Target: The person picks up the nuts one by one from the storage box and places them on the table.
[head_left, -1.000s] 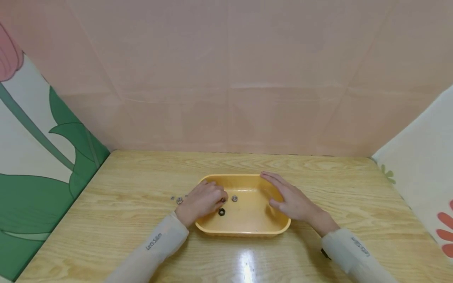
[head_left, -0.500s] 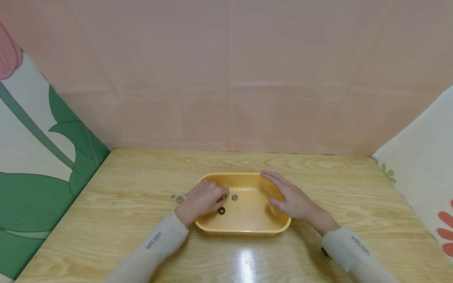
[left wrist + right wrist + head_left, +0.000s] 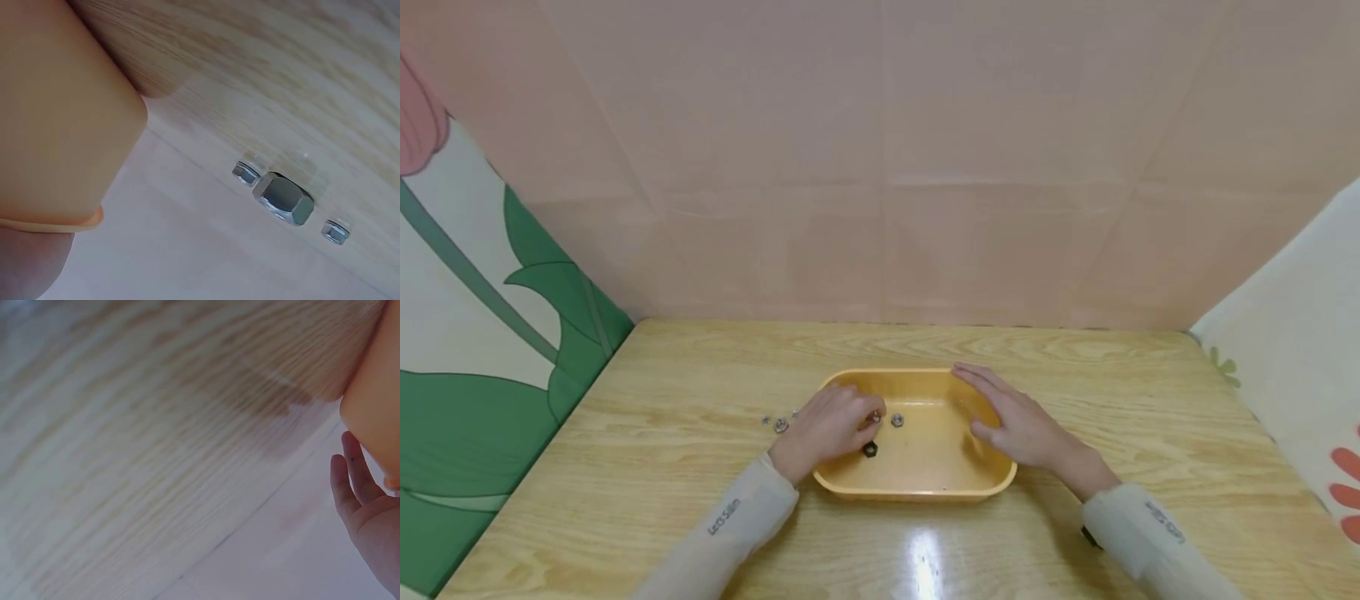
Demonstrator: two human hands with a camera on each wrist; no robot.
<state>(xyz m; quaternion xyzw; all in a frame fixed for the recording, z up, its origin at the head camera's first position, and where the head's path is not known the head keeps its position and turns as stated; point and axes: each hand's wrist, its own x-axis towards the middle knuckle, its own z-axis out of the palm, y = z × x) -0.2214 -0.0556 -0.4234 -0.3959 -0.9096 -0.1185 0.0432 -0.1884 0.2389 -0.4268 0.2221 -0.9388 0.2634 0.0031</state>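
- Head view: the left hand [image 3: 831,422], fingers curled, pinches a small nut [image 3: 876,417] inside the yellow tray [image 3: 917,497]; a silver nut [image 3: 897,421] lies just right of it, a black nut [image 3: 869,450] just nearside.
- The right hand [image 3: 1022,425], fingers extended, rests at the tray's right end.
- Left wrist view: outside the tray, left of the left hand, a large nut [image 3: 284,199] stands between two smaller nuts [image 3: 336,232] on the counter [image 3: 350,94].
- Right wrist view: the right hand's straight fingers [image 3: 359,472] lie beside the tray's outer wall.

Inside the yellow tray [image 3: 940,471], a metal piece [image 3: 876,417] is pinched by the left hand [image 3: 833,421], a silver nut [image 3: 897,421] and a black nut [image 3: 870,450] close by! The right end is spanned by the right hand [image 3: 1024,422]; loose parts [image 3: 781,425] are scattered on the tabletop [image 3: 640,450].
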